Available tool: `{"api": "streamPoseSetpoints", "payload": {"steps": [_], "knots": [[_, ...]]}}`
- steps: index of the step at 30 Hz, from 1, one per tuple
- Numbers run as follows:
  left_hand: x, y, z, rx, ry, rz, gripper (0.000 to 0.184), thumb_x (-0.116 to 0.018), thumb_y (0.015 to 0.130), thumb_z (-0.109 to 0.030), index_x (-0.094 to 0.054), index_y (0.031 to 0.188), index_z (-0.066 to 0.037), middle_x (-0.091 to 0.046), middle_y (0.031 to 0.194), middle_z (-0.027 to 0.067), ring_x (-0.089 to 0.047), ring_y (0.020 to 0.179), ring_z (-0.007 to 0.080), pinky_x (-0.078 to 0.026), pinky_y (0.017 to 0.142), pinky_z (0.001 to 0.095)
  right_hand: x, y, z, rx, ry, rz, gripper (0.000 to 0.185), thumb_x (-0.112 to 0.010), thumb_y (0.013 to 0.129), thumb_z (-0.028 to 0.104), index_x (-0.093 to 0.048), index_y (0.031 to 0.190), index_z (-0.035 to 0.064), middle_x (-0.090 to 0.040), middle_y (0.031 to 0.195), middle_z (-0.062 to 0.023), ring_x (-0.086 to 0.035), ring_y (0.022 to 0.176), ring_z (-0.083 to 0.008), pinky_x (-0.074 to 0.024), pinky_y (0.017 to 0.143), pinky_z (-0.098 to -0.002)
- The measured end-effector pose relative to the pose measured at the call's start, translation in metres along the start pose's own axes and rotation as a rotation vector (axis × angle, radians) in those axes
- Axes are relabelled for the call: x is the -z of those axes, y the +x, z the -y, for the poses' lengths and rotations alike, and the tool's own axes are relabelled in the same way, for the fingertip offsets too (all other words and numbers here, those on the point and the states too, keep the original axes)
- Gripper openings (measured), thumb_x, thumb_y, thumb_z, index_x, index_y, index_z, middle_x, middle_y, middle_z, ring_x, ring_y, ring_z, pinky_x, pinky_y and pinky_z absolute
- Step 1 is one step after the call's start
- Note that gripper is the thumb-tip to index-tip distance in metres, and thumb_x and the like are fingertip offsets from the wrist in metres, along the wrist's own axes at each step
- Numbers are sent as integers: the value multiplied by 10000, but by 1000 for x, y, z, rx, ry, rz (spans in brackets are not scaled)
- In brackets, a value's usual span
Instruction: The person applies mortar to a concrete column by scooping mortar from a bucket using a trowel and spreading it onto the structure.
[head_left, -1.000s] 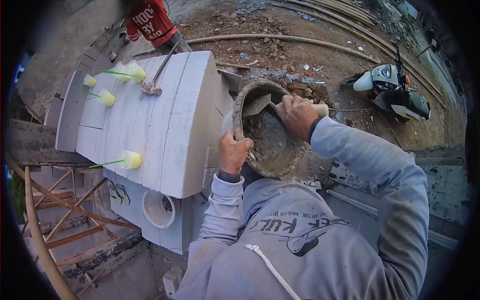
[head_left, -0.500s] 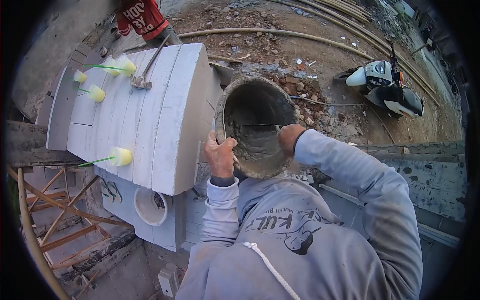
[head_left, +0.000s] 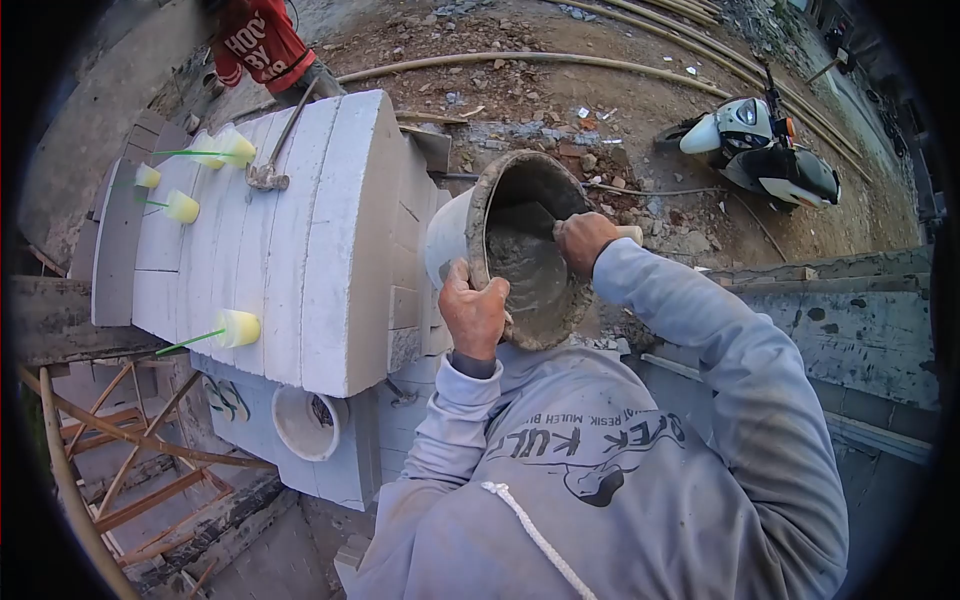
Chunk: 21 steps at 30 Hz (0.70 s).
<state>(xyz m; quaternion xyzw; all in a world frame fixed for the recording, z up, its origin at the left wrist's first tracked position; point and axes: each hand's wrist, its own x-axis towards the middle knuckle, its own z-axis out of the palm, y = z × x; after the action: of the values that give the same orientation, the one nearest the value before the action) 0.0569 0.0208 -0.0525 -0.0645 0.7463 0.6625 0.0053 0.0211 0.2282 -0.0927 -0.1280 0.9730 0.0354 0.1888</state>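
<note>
Handling the bucket [head_left: 452, 245]

The bucket is tilted before the torso [head_left: 600, 500], beside the white blocks [head_left: 340, 240]. The left hand [head_left: 474, 310] is clamped on its rim; the right hand [head_left: 588, 243] is closed around the handle of the trowel [head_left: 525, 216], blade inside near wet mortar [head_left: 525, 268]. Expected handling: heavy, stiff-walled, slippery where smeared. Grip the rim firmly.

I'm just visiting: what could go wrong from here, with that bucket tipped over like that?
The bucket is tilted, with the left hand gripping its rim; if that grip slips, the grey mix might spill. The right hand holds a trowel inside, so a hard scrape could jerk the bucket. The nearest cup stands near the blocks' edge, where a bump might tip it.
</note>
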Motion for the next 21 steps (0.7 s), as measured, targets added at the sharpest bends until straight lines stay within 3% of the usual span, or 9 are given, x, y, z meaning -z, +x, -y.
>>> {"api": "streamPoseSetpoints", "payload": {"steps": [3, 8, 17, 21], "knots": [[-1, -4, -12, 155, -59, 54, 162, -598, 668, -29, -437, 674, -45, -474, 591, 19, -421, 494, 77, -369, 438, 274, -2, -13, 1, 52, 80, -18, 138, -580, 756, 130, -698, 788, 68, -682, 791, -149, -680, 758, -283, -548, 662, -388], [-4, -7, -10, 126, -193, 67, 131, -586, 683, 4, -470, 726, -41, -487, 622, 0, -423, 494, 69, -360, 422, 259, -20, -13, 8, 43, 298, 42, 174, -599, 667, 147, -678, 760, 23, -654, 773, -213, -656, 758, -361, -540, 700, -428], [11, -5, 0, 104, -292, 87, 155, -602, 702, -12, -510, 824, -31, -524, 664, 6, -427, 456, 65, -372, 401, 230, -11, -17, 33, 142, 427, 159, 234, -621, 627, 179, -667, 741, -20, -646, 750, -229, -653, 777, -375, -540, 703, -434], [21, 2, -11, 152, -370, 84, 203, -600, 698, -13, -531, 889, -16, -554, 724, 27, -480, 488, 92, -421, 432, 236, -1, -31, 30, 115, 470, 92, 233, -610, 622, 177, -666, 733, -21, -641, 734, -236, -651, 775, -381, -539, 702, -436]]}}
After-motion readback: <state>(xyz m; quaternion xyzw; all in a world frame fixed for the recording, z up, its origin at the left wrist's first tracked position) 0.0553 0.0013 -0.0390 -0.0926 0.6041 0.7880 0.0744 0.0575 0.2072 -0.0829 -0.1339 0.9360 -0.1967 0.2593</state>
